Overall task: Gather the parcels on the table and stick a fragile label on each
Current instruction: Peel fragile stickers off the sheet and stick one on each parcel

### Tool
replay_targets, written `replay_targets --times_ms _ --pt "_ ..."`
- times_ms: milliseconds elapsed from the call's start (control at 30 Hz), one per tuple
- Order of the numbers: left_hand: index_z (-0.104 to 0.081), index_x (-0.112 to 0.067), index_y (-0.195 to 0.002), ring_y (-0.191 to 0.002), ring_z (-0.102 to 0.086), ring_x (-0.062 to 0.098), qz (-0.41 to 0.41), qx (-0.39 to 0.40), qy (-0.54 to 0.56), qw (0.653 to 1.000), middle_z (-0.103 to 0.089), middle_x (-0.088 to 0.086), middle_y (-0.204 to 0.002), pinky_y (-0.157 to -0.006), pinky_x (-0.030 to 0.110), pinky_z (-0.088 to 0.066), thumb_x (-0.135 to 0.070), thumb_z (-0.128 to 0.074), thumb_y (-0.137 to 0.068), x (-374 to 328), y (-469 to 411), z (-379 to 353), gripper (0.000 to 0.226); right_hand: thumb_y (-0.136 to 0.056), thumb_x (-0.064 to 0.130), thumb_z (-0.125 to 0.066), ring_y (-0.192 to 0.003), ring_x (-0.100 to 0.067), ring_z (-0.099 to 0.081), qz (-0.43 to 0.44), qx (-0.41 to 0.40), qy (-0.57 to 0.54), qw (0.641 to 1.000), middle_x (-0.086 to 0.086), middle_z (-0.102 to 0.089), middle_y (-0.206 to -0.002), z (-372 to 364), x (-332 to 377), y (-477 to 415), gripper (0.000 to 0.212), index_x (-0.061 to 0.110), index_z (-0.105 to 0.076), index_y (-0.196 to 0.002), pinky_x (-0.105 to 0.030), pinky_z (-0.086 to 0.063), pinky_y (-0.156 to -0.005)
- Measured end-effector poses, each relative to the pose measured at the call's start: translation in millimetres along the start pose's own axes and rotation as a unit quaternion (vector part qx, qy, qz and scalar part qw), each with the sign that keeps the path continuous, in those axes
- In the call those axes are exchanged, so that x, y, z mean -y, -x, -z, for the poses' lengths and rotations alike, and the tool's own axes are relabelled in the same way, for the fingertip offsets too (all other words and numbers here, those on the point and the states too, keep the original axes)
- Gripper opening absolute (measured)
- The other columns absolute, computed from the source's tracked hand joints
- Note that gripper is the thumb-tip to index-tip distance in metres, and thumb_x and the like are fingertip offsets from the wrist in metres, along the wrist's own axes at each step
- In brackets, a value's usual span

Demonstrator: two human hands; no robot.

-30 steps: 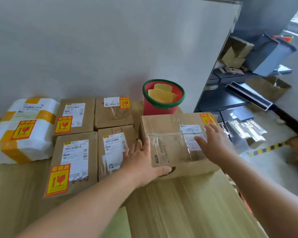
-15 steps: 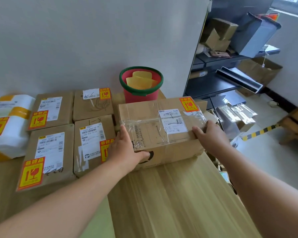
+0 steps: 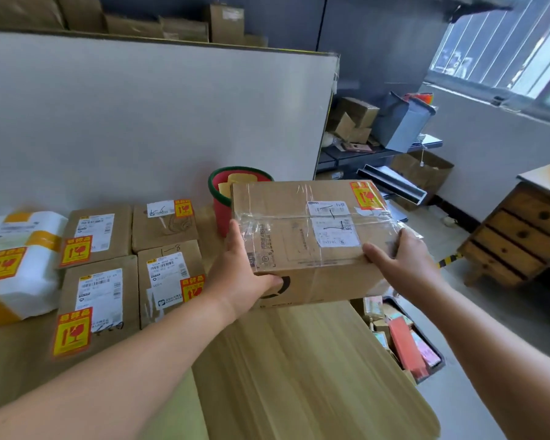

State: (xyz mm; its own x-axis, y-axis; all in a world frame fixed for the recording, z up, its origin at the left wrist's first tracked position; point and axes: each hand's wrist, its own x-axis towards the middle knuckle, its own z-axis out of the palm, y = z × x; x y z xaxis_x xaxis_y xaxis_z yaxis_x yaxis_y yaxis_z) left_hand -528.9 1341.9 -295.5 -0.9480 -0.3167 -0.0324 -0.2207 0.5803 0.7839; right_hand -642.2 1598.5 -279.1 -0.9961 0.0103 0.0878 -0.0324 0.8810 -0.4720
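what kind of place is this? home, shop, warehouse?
Probably a small parcel-dispatch or stock room. Cartons bearing shipping slips and fragile labels cover the table, as does the held box. More cardboard boxes line the partition top, and a shelf unit behind holds others.

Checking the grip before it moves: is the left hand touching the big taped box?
Touching. The head view shows the left hand pressed against the big taped box at its left end, its thumb wrapped onto the front face.
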Motion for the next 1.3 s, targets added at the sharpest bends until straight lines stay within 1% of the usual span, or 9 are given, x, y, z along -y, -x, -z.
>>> replay_targets --times_ms 167,267,333,500,667,800,1000,1133,1300 --pt "0.02 -0.029 -0.148 -0.101 -0.055 0.019 -0.027 -0.049 -0.005 0.998 -0.029 -0.005 -0.149 -0.07 0.021 -0.045 -0.04 -0.081 -0.071 -1 37 69 0.128 -0.063 0.068 -0.071 -0.096 -0.018 -0.052 0.049 0.004 -0.054 0.997 0.001 -0.049 -0.107 27 56 48 0.078 0.019 -0.045 -0.118 -0.038 -0.053 -0.076" --pt "0.02 -0.027 -0.149 -0.128 -0.043 0.022 -0.034 -0.083 -0.008 0.996 -0.017 -0.004 -0.157 -0.095 0.024 -0.039 -0.039 -0.081 -0.071 14 66 119 0.128 -0.06 0.06 -0.078 -0.101 -0.019 -0.05 0.079 0.015 -0.079 0.994 0.0 -0.047 -0.113 30 105 80 0.084 0.02 -0.042 -0.125 -0.042 -0.053 -0.084" --pt "0.02 -0.026 -0.149 -0.139 -0.03 0.02 -0.03 -0.103 -0.005 0.994 -0.011 -0.002 -0.16 -0.1 0.023 -0.031 -0.038 -0.082 -0.07 31 88 157 0.129 -0.058 0.06 -0.079 -0.099 -0.017 -0.048 0.103 0.022 -0.076 0.992 -0.001 -0.048 -0.115 24 139 102 0.086 0.02 -0.042 -0.124 -0.038 -0.05 -0.082" --pt "0.021 -0.027 -0.148 -0.134 -0.037 0.026 0.0 -0.155 -0.019 0.988 -0.022 0.0 -0.157 -0.102 0.034 -0.038 -0.039 -0.082 -0.069 82 143 251 0.13 -0.056 0.059 -0.083 -0.097 -0.015 -0.048 0.156 0.034 -0.074 0.984 0.002 -0.045 -0.113 -5 230 158 0.094 0.019 -0.04 -0.129 -0.035 -0.049 -0.081" --pt "0.019 -0.02 -0.149 -0.138 -0.031 0.023 0.023 -0.202 -0.031 0.979 -0.021 0.002 -0.157 -0.106 0.031 -0.032 -0.036 -0.084 -0.068 133 198 336 0.132 -0.05 0.059 -0.084 -0.096 -0.019 -0.054 0.202 0.069 -0.092 0.973 0.001 -0.047 -0.112 -43 315 213 0.091 0.022 -0.04 -0.121 -0.042 -0.055 -0.078" --pt "0.019 -0.021 -0.149 -0.139 -0.03 0.022 0.052 -0.21 -0.019 0.976 -0.02 0.001 -0.157 -0.106 0.03 -0.03 -0.033 -0.084 -0.068 177 235 386 0.131 -0.057 0.057 -0.083 -0.097 -0.016 -0.048 0.237 0.076 -0.084 0.965 0.002 -0.045 -0.111 -71 369 259 0.091 0.017 -0.04 -0.127 -0.035 -0.05 -0.081" --pt "0.012 -0.032 -0.15 -0.133 -0.039 0.02 0.131 -0.194 0.005 0.972 -0.034 -0.001 -0.151 -0.11 0.039 -0.036 -0.038 -0.087 -0.06 243 276 418 0.134 -0.06 0.057 -0.082 -0.112 -0.024 -0.051 0.241 0.14 -0.069 0.958 -0.004 -0.048 -0.122 -121 403 314 0.09 0.013 -0.041 -0.127 -0.037 -0.046 -0.089" --pt "0.011 -0.03 -0.15 -0.138 -0.032 0.02 0.169 -0.175 0.011 0.97 -0.026 -0.001 -0.155 -0.112 0.038 -0.03 -0.036 -0.086 -0.063 278 295 409 0.131 -0.062 0.056 -0.081 -0.116 -0.024 -0.049 0.224 0.189 -0.06 0.954 -0.006 -0.045 -0.128 -155 400 342 0.096 0.012 -0.036 -0.134 -0.033 -0.042 -0.087" --pt "0.01 -0.033 -0.15 -0.13 -0.037 0.012 0.203 -0.134 0.03 0.97 -0.03 -0.013 -0.149 -0.109 0.037 -0.034 -0.036 -0.085 -0.062 319 304 383 0.13 -0.059 0.058 -0.082 -0.107 -0.021 -0.051 0.19 0.237 -0.028 0.952 -0.002 -0.047 -0.118 -193 376 359 0.088 0.016 -0.039 -0.123 -0.033 -0.046 -0.085"
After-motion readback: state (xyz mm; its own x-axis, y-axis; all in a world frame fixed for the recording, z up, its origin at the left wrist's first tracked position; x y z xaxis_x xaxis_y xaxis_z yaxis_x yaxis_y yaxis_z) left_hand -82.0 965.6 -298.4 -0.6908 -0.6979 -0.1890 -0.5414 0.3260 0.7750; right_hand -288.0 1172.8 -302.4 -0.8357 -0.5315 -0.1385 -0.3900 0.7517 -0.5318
